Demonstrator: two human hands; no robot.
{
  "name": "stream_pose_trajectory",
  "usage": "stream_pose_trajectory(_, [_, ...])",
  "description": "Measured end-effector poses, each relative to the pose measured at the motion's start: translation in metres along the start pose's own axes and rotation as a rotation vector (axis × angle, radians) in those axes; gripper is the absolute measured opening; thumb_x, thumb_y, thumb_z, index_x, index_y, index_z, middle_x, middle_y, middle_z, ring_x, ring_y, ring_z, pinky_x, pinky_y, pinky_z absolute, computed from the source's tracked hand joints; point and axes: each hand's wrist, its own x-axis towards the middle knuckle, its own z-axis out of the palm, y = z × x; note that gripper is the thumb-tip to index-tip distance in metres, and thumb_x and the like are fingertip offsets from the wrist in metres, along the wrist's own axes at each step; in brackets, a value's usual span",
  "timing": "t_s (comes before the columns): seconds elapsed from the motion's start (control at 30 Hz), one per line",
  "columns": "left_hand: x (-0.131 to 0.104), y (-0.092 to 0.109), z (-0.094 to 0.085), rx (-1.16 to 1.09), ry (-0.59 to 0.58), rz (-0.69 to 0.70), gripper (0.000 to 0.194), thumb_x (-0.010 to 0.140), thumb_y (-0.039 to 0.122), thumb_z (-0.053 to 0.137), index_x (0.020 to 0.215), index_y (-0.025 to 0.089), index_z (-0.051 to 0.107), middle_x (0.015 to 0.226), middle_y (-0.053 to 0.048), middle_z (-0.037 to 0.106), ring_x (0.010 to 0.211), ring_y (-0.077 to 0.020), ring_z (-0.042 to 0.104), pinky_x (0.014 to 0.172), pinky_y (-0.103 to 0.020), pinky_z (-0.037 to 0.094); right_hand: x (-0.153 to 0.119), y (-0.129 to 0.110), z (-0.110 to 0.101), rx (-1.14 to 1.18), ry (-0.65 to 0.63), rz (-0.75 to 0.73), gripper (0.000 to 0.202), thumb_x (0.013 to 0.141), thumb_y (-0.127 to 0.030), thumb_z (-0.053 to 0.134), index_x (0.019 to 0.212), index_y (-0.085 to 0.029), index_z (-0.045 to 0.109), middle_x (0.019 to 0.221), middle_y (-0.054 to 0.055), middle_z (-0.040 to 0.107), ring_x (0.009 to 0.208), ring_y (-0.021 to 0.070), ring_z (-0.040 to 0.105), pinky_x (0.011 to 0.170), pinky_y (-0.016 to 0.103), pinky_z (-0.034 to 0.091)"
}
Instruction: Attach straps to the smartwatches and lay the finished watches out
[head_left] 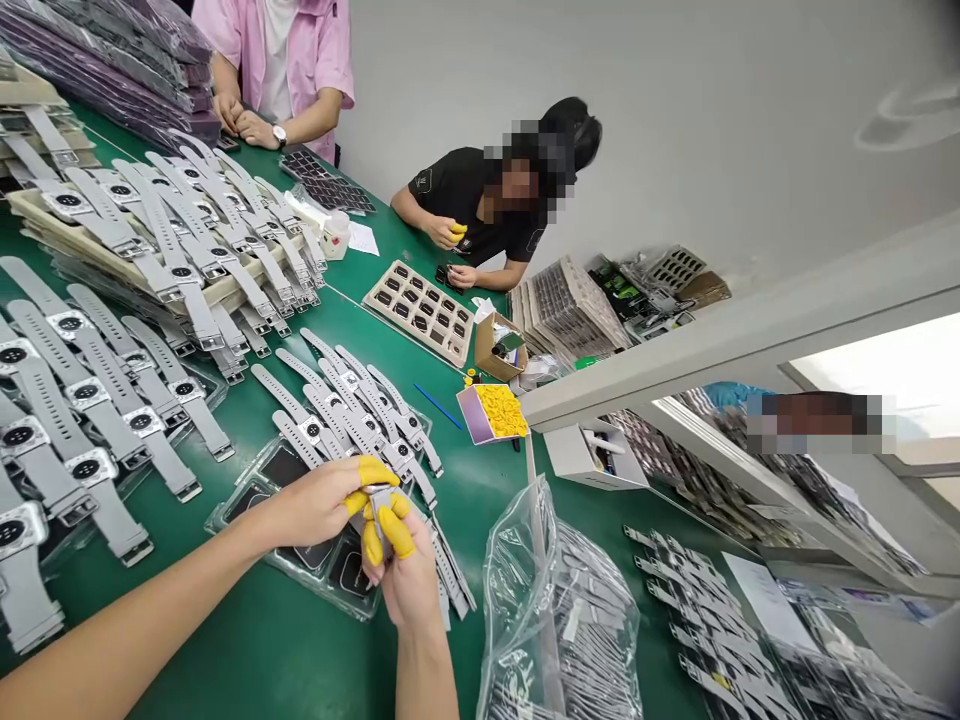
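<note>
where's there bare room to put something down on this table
The green tabletop is bare up front, between the left forearm and right forearm. Another patch lies between the middle watches and the beige tray. A smaller gap sits between the right hand and clear bag. The left side is crowded with grey-strapped watches.

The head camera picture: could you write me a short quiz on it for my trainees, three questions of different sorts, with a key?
1. Multiple choice: what colour are the finger covers in the small box? A) blue B) yellow C) red
2. True or false: the left hand and the right hand both touch the grey strap.
3. Fill the gap: in the picture, the clear plastic bag lies to the ____ of the right hand.

Key: 1. B; 2. true; 3. right
</note>
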Motion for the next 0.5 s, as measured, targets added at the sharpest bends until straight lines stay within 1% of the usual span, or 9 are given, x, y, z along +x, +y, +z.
stream_pose_trajectory(0.07, [0.000,0.002,0.000,-0.018,0.009,-0.016,0.051,0.088,0.005,0.043,0.131,0.019,0.066,0.131,-0.010,0.070,0.124,-0.0225,0.065,0.111,-0.039,0.052,0.000,-0.002,0.002,0.037,0.003,0.019,0.042,0.085,-0.055,0.079,0.083,-0.019,0.059,0.049,-0.009,0.044,0.039,0.0046,0.030,0.037,0.015,0.026])
stream_pose_trajectory(0.13, [0.002,0.005,0.000,-0.083,0.032,-0.052,0.046,0.091,0.008,0.044,0.129,0.019,0.068,0.129,-0.010,0.071,0.121,-0.0230,0.066,0.109,-0.039,0.054,0.001,-0.004,0.002,0.079,0.008,0.035,0.040,0.085,-0.054,0.080,0.083,-0.019,0.059,0.050,-0.009,0.044,0.039,0.0043,0.028,0.037,0.015,0.025])
stream_pose_trajectory(0.23, [0.004,0.008,-0.003,-0.248,0.135,-0.165,0.039,0.099,0.019,0.045,0.131,0.019,0.067,0.130,-0.012,0.070,0.113,-0.0234,0.070,0.095,-0.037,0.060,0.004,-0.009,0.001,0.142,0.061,0.015,0.040,0.083,-0.052,0.082,0.080,-0.020,0.056,0.051,-0.010,0.044,0.040,0.0044,0.027,0.037,0.015,0.025])
stream_pose_trajectory(0.27, [0.004,0.009,-0.004,-0.264,0.170,-0.195,0.039,0.100,0.021,0.045,0.132,0.019,0.066,0.130,-0.012,0.070,0.112,-0.0237,0.070,0.092,-0.036,0.061,0.005,-0.010,0.000,0.158,0.080,-0.002,0.041,0.083,-0.051,0.083,0.079,-0.020,0.056,0.052,-0.010,0.044,0.040,0.0044,0.027,0.037,0.015,0.025])
stream_pose_trajectory(0.33, [0.004,0.008,-0.005,-0.207,0.195,-0.203,0.039,0.100,0.021,0.045,0.133,0.019,0.066,0.130,-0.012,0.070,0.115,-0.0241,0.069,0.095,-0.037,0.060,0.005,-0.009,-0.001,0.166,0.080,-0.030,0.041,0.083,-0.052,0.083,0.078,-0.020,0.056,0.051,-0.009,0.045,0.040,0.0050,0.030,0.037,0.015,0.027])
stream_pose_trajectory(0.37, [0.003,0.007,-0.005,-0.156,0.175,-0.178,0.039,0.099,0.019,0.046,0.132,0.019,0.067,0.130,-0.011,0.070,0.117,-0.0239,0.068,0.099,-0.038,0.058,0.005,-0.008,0.000,0.155,0.059,-0.034,0.041,0.084,-0.053,0.081,0.077,-0.020,0.057,0.051,-0.008,0.045,0.040,0.0057,0.032,0.037,0.016,0.028])
stream_pose_trajectory(0.43, [0.002,0.005,-0.002,-0.078,0.098,-0.109,0.045,0.093,0.011,0.046,0.131,0.020,0.067,0.129,-0.009,0.071,0.120,-0.0226,0.067,0.106,-0.038,0.055,0.004,-0.003,0.000,0.117,0.010,-0.027,0.040,0.086,-0.054,0.078,0.077,-0.020,0.059,0.049,-0.007,0.046,0.040,0.0070,0.034,0.037,0.017,0.030])
stream_pose_trajectory(0.5, [0.000,0.003,0.002,-0.040,0.033,-0.058,0.053,0.087,0.005,0.045,0.132,0.021,0.067,0.129,-0.008,0.071,0.119,-0.0212,0.067,0.108,-0.036,0.054,0.004,0.002,0.001,0.085,-0.012,-0.010,0.039,0.087,-0.054,0.078,0.079,-0.020,0.061,0.048,-0.007,0.047,0.039,0.0078,0.036,0.037,0.019,0.032])
